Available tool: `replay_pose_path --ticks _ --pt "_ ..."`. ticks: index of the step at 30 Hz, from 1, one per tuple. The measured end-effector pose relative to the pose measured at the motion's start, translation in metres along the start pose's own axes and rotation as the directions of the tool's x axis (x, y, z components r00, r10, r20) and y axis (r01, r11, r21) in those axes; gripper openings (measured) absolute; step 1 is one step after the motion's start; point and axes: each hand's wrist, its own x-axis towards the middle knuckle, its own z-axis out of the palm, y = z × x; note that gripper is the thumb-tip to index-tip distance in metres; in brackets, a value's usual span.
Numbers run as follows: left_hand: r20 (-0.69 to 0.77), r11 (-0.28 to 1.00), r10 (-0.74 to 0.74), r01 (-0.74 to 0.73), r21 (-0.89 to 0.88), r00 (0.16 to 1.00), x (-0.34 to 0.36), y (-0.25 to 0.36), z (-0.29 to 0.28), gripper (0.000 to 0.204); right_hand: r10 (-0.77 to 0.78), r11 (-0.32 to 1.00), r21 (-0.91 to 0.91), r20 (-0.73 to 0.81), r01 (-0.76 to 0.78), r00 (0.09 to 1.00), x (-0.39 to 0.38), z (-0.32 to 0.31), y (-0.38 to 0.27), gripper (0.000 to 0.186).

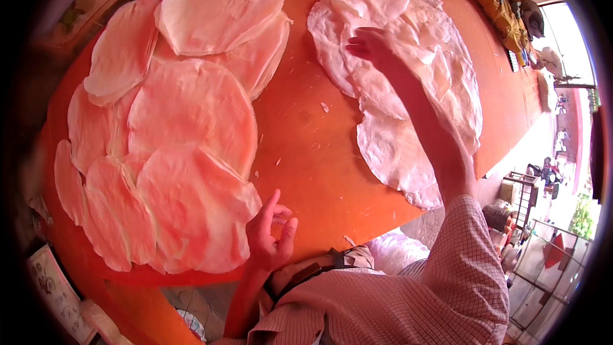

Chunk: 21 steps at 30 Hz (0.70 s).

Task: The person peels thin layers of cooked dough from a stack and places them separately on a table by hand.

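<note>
A long orange table (pixel 313 153) fills most of the frame, running from lower left to upper right. Along the right edge, bright daylight falls on pale pavement (pixel 543 147) outside. A wire rack (pixel 549 249) stands at lower right, a small wooden stand (pixel 522 186) above it, and green foliage (pixel 582 217) beside.

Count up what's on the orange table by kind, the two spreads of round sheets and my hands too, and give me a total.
Spreads of thin round sheets: 2, the left spread and the right spread
Hands: 2, left hand open near the table edge, right hand resting on the right spread
Orange table: 1
Total: 5
</note>
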Motion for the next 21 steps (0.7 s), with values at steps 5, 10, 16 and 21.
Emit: replay_pose_path --ticks 5,10,16,21 --pt "0.031 0.999 -0.051 0.051 0.007 0.998 -0.003 -0.003 0.001 0.048 -0.080 0.996 0.060 0.244 0.067 0.966 0.003 0.096 0.006 0.031" --pt "-0.098 0.994 -0.112 0.113 0.001 0.989 -0.023 -0.016 -0.016 0.046 -0.454 0.694 -0.599 0.066 0.399 0.889 0.019 0.147 -0.021 0.039" --pt "-0.219 0.952 -0.300 0.278 -0.126 0.928 -0.042 -0.034 -0.037 0.041 -0.340 0.851 -0.422 0.012 0.313 0.940 0.021 0.187 -0.018 0.044" --pt "-0.250 0.947 -0.310 0.275 -0.167 0.917 -0.045 -0.035 -0.045 0.040 -0.011 0.997 0.081 -0.015 0.012 1.000 0.020 0.205 -0.013 0.048"
